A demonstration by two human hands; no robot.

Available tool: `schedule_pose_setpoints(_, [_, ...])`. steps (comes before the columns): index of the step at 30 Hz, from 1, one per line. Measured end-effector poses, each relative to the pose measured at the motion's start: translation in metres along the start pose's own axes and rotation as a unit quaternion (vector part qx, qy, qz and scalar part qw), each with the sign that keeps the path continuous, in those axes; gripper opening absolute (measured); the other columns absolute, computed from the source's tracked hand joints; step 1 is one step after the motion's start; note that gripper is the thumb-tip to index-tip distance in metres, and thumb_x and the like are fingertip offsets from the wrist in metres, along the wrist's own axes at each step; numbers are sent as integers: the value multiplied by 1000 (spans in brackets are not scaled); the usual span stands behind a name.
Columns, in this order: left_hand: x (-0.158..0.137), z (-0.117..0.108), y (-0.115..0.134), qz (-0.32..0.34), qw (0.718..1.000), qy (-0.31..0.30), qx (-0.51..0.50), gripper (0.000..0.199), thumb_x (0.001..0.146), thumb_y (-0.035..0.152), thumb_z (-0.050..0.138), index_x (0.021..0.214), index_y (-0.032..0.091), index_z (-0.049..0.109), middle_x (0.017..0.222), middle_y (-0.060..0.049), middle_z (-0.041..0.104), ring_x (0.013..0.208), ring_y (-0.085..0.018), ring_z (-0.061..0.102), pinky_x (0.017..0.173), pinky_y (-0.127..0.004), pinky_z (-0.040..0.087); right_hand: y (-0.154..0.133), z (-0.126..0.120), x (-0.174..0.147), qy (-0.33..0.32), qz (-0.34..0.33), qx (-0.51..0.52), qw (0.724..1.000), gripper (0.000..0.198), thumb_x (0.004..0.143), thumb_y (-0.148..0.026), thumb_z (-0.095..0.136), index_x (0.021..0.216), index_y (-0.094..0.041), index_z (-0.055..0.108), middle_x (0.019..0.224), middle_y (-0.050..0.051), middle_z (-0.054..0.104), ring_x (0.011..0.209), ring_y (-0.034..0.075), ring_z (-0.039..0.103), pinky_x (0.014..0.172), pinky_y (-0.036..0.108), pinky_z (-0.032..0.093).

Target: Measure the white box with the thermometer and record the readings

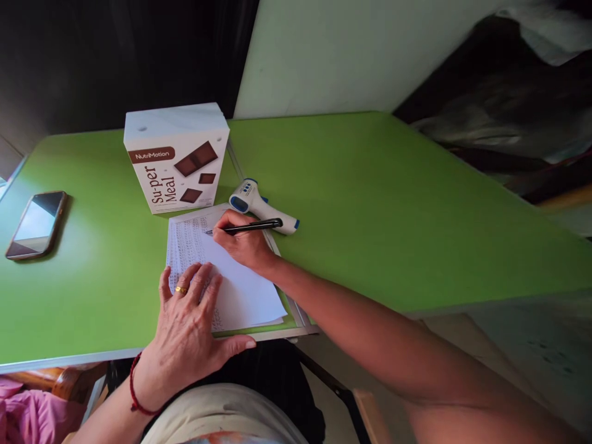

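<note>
Right hand (241,244) pinched the pen (252,226); left hand (187,324) splayed on paper (245,293); box (173,169) read "NutriMotion Su-per Meal"!

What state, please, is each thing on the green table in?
Paper: partly covered in writing
Pen: held in the right hand, tip at the paper
Left hand: resting spread on the paper
Box: standing upright
Thermometer gun: lying on its side
Phone: lying face up; whether switched on, unclear
</note>
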State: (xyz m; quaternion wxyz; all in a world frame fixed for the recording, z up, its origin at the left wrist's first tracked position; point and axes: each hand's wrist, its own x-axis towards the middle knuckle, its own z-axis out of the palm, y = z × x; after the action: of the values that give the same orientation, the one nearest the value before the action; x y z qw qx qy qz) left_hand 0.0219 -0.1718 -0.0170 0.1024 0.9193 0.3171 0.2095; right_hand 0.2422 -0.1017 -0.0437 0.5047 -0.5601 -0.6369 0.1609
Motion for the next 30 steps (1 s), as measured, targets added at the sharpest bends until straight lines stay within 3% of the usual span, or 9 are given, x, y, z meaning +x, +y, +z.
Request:
schedule_pose_setpoints(11, [1,0,1,-9,1000,-6,-9,85,103,81,52,146,10,67,152,-24,71,146,-45,60,132,-69,21,-2,-3,5,-24,27,14,999,22,86,-24,65,70,-28,51,63,-4,59,60,17,53,63,31,50])
schedule_pose_setpoints(16, [0,3,2,-18,999,-15,-24,87,100,83,57,148,11,67,153,-24,70,148,-45,59,134,-70,21,1,-10,13,-60,46,36,996,19,84,-23,65,71,-28,54,63,-4,59,62,18,55,66,33,50])
schedule_pose_setpoints(22, [0,5,4,-24,999,-8,-46,89,100,85,56,147,11,67,152,-25,70,146,-46,60,133,-72,23,7,-22,18,-118,18,52,991,15,86,-28,66,73,-26,59,66,-2,63,64,18,57,67,32,51])
schedule_pose_setpoints(30, [0,3,9,-35,997,-18,-70,92,99,89,55,148,12,68,154,-25,69,148,-45,59,134,-73,24,7,-17,0,-68,-1,44,997,23,91,-38,68,74,-27,57,64,-3,64,59,17,57,58,30,50])
